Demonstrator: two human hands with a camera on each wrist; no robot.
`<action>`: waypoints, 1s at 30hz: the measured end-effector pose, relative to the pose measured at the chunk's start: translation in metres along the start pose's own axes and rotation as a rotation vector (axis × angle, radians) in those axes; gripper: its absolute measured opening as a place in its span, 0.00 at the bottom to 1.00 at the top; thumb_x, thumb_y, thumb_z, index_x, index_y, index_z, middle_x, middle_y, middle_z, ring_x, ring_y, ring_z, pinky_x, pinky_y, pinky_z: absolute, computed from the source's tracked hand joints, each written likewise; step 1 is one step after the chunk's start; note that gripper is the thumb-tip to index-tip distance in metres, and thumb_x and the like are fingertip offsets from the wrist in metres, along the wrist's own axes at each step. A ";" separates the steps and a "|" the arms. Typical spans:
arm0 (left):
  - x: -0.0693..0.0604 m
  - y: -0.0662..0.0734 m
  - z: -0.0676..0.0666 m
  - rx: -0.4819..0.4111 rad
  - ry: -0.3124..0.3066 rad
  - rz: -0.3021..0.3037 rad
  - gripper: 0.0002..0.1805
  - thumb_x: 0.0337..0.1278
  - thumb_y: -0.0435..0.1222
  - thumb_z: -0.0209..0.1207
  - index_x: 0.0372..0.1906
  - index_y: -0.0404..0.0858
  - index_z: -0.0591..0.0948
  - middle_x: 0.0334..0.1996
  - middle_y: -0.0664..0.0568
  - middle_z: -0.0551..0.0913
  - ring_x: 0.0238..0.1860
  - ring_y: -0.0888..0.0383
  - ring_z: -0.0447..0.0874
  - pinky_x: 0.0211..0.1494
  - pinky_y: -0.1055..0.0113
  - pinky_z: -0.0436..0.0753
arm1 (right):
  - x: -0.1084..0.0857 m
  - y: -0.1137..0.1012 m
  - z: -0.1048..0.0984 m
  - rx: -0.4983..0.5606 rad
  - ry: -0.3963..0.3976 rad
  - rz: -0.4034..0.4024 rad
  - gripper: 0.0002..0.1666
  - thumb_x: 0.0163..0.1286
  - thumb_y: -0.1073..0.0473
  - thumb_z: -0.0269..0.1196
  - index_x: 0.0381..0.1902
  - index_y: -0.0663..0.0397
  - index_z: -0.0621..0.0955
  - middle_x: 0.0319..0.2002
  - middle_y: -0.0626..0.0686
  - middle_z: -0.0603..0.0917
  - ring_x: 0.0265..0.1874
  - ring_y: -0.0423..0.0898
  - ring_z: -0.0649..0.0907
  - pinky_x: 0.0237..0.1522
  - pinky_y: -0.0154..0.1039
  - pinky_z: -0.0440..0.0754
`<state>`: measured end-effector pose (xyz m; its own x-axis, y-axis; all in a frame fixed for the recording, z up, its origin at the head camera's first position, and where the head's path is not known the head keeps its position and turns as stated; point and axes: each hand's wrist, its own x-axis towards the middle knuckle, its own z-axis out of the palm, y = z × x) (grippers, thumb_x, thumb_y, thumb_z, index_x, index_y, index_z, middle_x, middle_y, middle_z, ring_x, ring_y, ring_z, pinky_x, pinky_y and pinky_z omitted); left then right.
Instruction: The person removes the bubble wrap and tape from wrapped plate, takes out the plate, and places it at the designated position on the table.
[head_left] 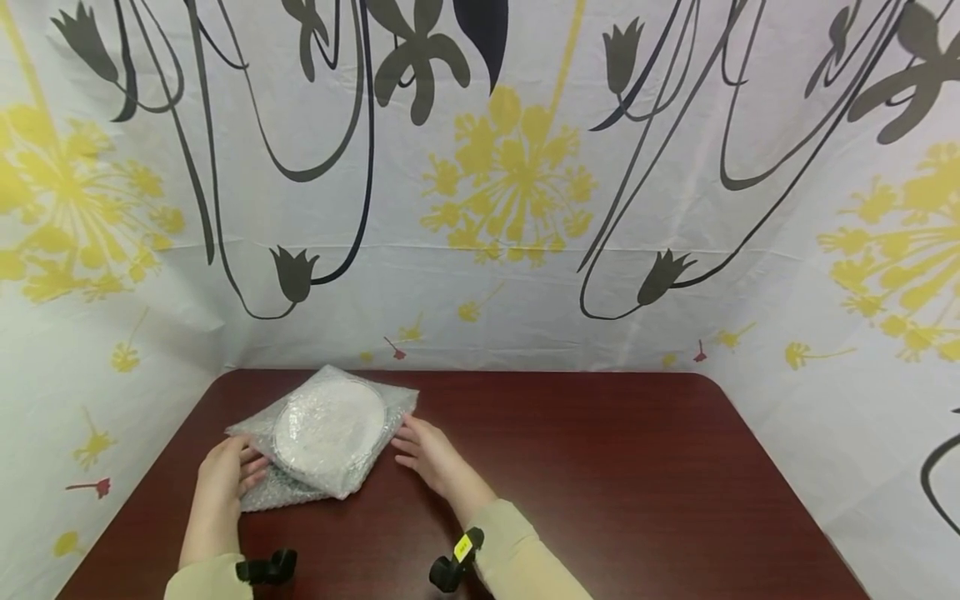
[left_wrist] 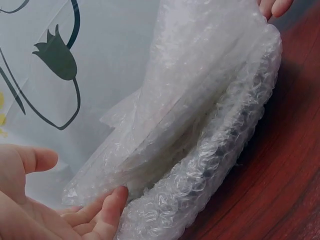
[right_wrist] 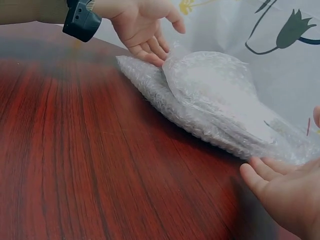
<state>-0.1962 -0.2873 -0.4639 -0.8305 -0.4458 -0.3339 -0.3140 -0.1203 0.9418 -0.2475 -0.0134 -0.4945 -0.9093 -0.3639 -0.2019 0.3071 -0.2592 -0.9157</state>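
Observation:
A round white item wrapped in bubble wrap (head_left: 330,429) lies at the back left of the table, on top of a second bubble-wrapped piece (head_left: 281,492). At its left edge my left hand (head_left: 225,475) touches the wrap with relaxed, slightly bent fingers; in the left wrist view the fingertips of the left hand (left_wrist: 60,210) meet the lower corner. On the opposite side my right hand (head_left: 431,457) has its fingers extended against the right corner. In the right wrist view the fingertips of the right hand (right_wrist: 290,187) touch the near edge of the wrapped stack (right_wrist: 215,100).
The dark red wooden table (head_left: 600,483) extends to the right of the hands. A patterned white cloth (head_left: 525,317) hangs behind the table and along both sides. Each wrist wears a black camera mount, the right one (head_left: 456,560) with a yellow label.

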 end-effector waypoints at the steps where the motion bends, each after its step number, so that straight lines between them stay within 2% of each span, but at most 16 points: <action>1: 0.000 0.000 0.000 -0.008 -0.007 -0.005 0.35 0.71 0.45 0.42 0.73 0.28 0.50 0.61 0.36 0.66 0.29 0.68 0.81 0.39 0.68 0.83 | 0.000 0.000 0.001 0.006 -0.002 0.001 0.40 0.76 0.49 0.49 0.70 0.75 0.52 0.63 0.72 0.67 0.61 0.62 0.70 0.59 0.53 0.70; 5: -0.002 0.001 -0.002 -0.085 -0.061 -0.046 0.38 0.71 0.45 0.41 0.76 0.34 0.42 0.69 0.33 0.54 0.30 0.64 0.83 0.43 0.64 0.82 | -0.002 0.000 0.003 0.023 -0.011 0.008 0.40 0.76 0.49 0.49 0.70 0.75 0.52 0.63 0.71 0.67 0.61 0.62 0.70 0.59 0.54 0.70; 9: -0.003 0.001 -0.005 -0.170 -0.142 -0.097 0.41 0.71 0.47 0.41 0.75 0.41 0.32 0.73 0.35 0.43 0.32 0.60 0.83 0.47 0.60 0.81 | -0.003 0.000 0.005 0.034 -0.022 0.010 0.41 0.75 0.49 0.50 0.70 0.75 0.52 0.63 0.71 0.66 0.62 0.62 0.69 0.59 0.55 0.69; 11: -0.003 0.001 -0.007 -0.183 -0.171 -0.107 0.42 0.70 0.48 0.40 0.74 0.41 0.30 0.73 0.36 0.41 0.33 0.61 0.83 0.48 0.60 0.80 | -0.004 -0.001 0.005 0.035 -0.028 0.004 0.41 0.75 0.50 0.50 0.70 0.75 0.51 0.64 0.72 0.66 0.62 0.63 0.69 0.59 0.55 0.69; 22: 0.000 -0.006 -0.004 -0.180 -0.174 -0.100 0.43 0.70 0.46 0.44 0.74 0.35 0.33 0.73 0.34 0.35 0.32 0.63 0.81 0.48 0.64 0.80 | -0.003 0.002 0.005 0.052 -0.008 -0.018 0.41 0.74 0.51 0.52 0.70 0.74 0.52 0.62 0.69 0.68 0.62 0.63 0.69 0.60 0.53 0.69; 26: 0.000 -0.009 -0.003 -0.183 -0.172 -0.088 0.43 0.69 0.44 0.48 0.74 0.32 0.36 0.72 0.33 0.37 0.32 0.63 0.82 0.46 0.65 0.81 | -0.003 0.003 0.005 0.082 0.013 -0.022 0.41 0.73 0.52 0.54 0.70 0.75 0.53 0.62 0.70 0.67 0.60 0.63 0.70 0.59 0.53 0.70; 30: 0.000 -0.009 -0.002 -0.172 -0.166 -0.082 0.44 0.68 0.44 0.50 0.75 0.33 0.37 0.72 0.34 0.40 0.32 0.64 0.82 0.46 0.65 0.81 | -0.002 0.002 0.005 0.104 0.030 -0.028 0.41 0.73 0.53 0.55 0.69 0.76 0.54 0.61 0.70 0.67 0.58 0.63 0.73 0.58 0.53 0.71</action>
<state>-0.1928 -0.2880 -0.4722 -0.8742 -0.2783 -0.3978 -0.3121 -0.3055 0.8996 -0.2440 -0.0178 -0.4947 -0.9255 -0.3285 -0.1886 0.3074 -0.3606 -0.8806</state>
